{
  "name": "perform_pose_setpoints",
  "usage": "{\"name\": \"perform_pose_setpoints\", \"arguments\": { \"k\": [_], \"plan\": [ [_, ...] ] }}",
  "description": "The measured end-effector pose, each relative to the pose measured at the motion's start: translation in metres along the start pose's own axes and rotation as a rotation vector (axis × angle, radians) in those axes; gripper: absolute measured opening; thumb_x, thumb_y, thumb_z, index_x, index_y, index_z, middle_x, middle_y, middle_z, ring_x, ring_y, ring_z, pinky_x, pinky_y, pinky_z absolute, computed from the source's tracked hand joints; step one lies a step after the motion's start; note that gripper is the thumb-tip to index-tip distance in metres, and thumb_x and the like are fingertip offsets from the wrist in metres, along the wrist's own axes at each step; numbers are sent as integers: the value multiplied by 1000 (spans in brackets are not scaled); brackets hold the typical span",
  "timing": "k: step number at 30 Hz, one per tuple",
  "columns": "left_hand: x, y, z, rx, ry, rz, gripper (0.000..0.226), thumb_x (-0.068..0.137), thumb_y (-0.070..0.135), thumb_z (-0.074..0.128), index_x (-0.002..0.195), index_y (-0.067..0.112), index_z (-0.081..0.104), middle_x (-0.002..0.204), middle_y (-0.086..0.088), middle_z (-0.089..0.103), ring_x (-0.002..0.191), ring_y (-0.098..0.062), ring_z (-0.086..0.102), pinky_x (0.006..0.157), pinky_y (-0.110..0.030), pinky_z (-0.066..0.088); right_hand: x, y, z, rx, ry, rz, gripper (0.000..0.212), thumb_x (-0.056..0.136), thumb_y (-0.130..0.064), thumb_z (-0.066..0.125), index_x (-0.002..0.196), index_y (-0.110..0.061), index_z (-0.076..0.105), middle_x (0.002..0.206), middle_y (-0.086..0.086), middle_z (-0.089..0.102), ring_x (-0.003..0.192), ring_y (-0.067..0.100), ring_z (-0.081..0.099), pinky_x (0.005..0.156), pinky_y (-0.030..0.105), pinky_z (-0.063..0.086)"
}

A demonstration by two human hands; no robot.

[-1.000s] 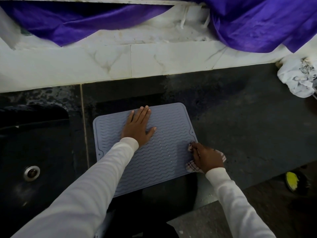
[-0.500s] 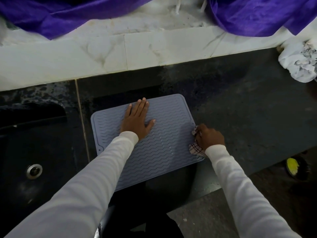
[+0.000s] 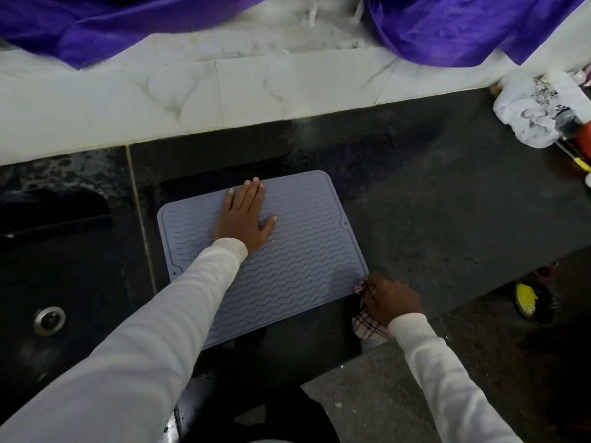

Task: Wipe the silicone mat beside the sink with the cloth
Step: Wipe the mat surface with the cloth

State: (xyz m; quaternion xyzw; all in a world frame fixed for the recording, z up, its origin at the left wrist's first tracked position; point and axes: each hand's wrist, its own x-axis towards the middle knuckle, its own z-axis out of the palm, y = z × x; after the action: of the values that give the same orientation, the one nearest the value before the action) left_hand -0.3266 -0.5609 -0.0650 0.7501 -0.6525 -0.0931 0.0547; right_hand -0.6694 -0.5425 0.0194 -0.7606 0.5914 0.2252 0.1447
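No readable writing, brand or label on any surface in view.

Left hand (image 3: pixel 242 219): flat, palm down, fingers straight and close together, thumb spread out to the side, pressing on the far middle part of the pale grey-blue rectangular silicone mat (image 3: pixel 287 260) with its wavy raised ribs. Holding nothing. White long sleeve (image 3: pixel 153 340) reaching diagonally in from the lower left, arm extended, wrist straight.

Right hand (image 3: pixel 390 297): curled tight, knuckles up, gripping a bunched white cloth with dark checked lines (image 3: pixel 367 326), set at the mat's near right corner, touching or just off its edge. Cloth sticking out at the fingers' front and below the wrist. White-sleeved forearm coming in from the lower right, wrist bent slightly inward toward the mat.

Mat lying flat on the dark speckled stone table (image 3: pixel 447 203), slightly skewed, just right of the black sink (image 3: pixel 64 282) with its round metal drain (image 3: pixel 48 320). Behind, a white marbled tile ledge (image 3: pixel 192 100) draped with shiny purple fabric (image 3: pixel 463 27). At the far right edge of the table, a crumpled white plastic bag (image 3: pixel 531 113). On the floor to the lower right, a dark round object with a yellow patch (image 3: pixel 527 298), too dim to identify.
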Motion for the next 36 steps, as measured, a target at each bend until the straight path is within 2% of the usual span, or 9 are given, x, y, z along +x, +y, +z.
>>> {"name": "perform_pose_setpoints", "arguments": {
  "k": [2, 5, 11, 20, 23, 25, 28, 32, 36],
  "plan": [
    [1, 1, 0, 4, 8, -2, 79, 95, 66, 17, 155, 18, -2, 164, -2, -2, 150, -20, -1, 121, -46, 6, -1, -7, -7, 147, -26, -54, 19, 91, -43, 51, 105, -31, 56, 103, 2, 68, 90, 25, 65, 70, 28, 47],
    [0, -1, 0, 2, -2, 2, 78, 95, 65, 16, 155, 18, -1, 164, -1, -2, 150, -19, -2, 121, -46, 5, 10, -41, -14, 322, 126, -127, 18, 90, -43, 56, 97, -26, 57, 89, 5, 69, 81, 28, 65, 65, 27, 45],
    [1, -3, 3, 13, 12, 22, 78, 95, 66, 17, 155, 19, 0, 164, -1, -1, 150, -19, -1, 122, -45, 5, 11, -46, 9, 258, 65, -156, 47, 85, -43, 61, 129, -27, 52, 110, 11, 67, 102, 33, 63, 82, 37, 51],
    [-1, -4, 3, 29, 7, 41, 78, 95, 66, 15, 155, 19, -2, 164, -1, -1, 150, -19, -2, 122, -45, 3, 41, 25, -23, 321, 9, 46, 27, 75, -39, 74, 99, -29, 68, 110, 7, 69, 99, 30, 64, 81, 32, 49],
    [-1, -3, 2, 20, 5, 41, 78, 95, 66, 14, 155, 19, -3, 164, -1, -2, 150, -19, -3, 122, -45, 3, 44, 20, -26, 231, 45, 35, 31, 78, -45, 70, 103, -28, 68, 108, 8, 69, 97, 32, 64, 80, 34, 51],
    [-1, -4, 2, 20, 6, 40, 79, 95, 66, 13, 155, 18, -3, 164, -2, -3, 150, -19, -3, 122, -46, 4, 44, 11, -32, 102, 181, 22, 38, 83, -49, 64, 111, -24, 63, 104, 14, 69, 93, 37, 65, 77, 38, 52],
    [-1, -3, 3, 21, 14, 35, 79, 95, 66, 14, 155, 18, -3, 164, -2, -3, 150, -19, -3, 121, -46, 4, 52, -18, -56, 173, 346, -29, 34, 84, -44, 63, 106, -18, 59, 93, 21, 69, 85, 43, 64, 72, 41, 50],
    [-1, -3, 4, 14, 26, 43, 78, 96, 64, 17, 155, 17, -1, 164, -2, -2, 150, -19, -3, 121, -46, 4, 64, -109, -68, 370, 307, -275, 21, 86, -38, 62, 101, -23, 60, 92, 12, 69, 84, 37, 64, 66, 35, 46],
    [2, -4, 4, 24, 34, 46, 78, 95, 64, 18, 155, 17, 2, 164, -4, 2, 150, -20, 0, 121, -47, 5, 51, -168, -11, 174, 383, -440, 34, 80, -29, 62, 110, -15, 64, 76, 9, 70, 57, 30, 63, 50, 31, 46]
  ]
}}
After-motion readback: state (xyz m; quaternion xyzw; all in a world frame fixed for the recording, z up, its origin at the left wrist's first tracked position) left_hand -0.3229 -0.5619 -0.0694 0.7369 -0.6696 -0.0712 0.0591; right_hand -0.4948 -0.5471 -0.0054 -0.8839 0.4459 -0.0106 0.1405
